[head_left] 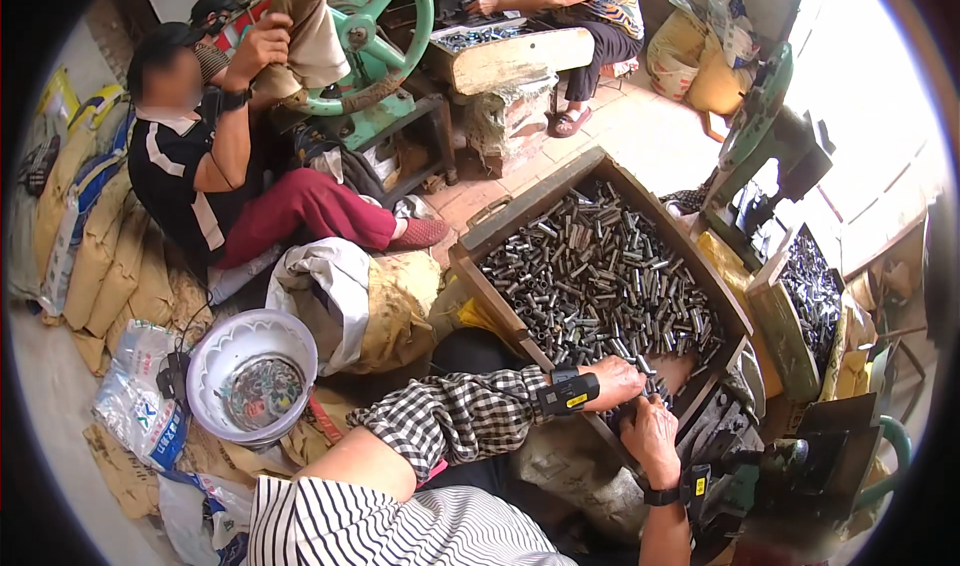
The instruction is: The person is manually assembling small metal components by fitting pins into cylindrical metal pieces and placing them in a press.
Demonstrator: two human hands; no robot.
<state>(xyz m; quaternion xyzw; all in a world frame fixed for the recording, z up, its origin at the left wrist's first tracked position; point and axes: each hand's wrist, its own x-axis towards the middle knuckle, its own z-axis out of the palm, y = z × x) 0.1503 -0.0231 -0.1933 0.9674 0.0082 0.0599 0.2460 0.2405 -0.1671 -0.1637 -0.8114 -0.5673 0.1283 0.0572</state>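
A shallow wooden tray [505, 311] stands in front of me, heaped with short metal tubes [590, 266]. Over its near right corner, my left hand [612, 382] is closed, with a short metal tube [643, 364] at its fingertips. Just below it, close to touching, my right hand [652, 432] is closed too, its fingertips meeting at the lower end of a tube beside the left fingers. How many tubes lie within the fingers is hidden. The left forearm wears a black-and-white checked sleeve; both wrists carry dark strapped devices.
Green machine [750, 156] stands beyond the tray's right side, near a box of dark metal pieces [810, 296]. A lilac basin [250, 376] sits left among sacks [100, 266]. One person sits by a green handwheel [365, 36]; another works at the back bench [520, 61].
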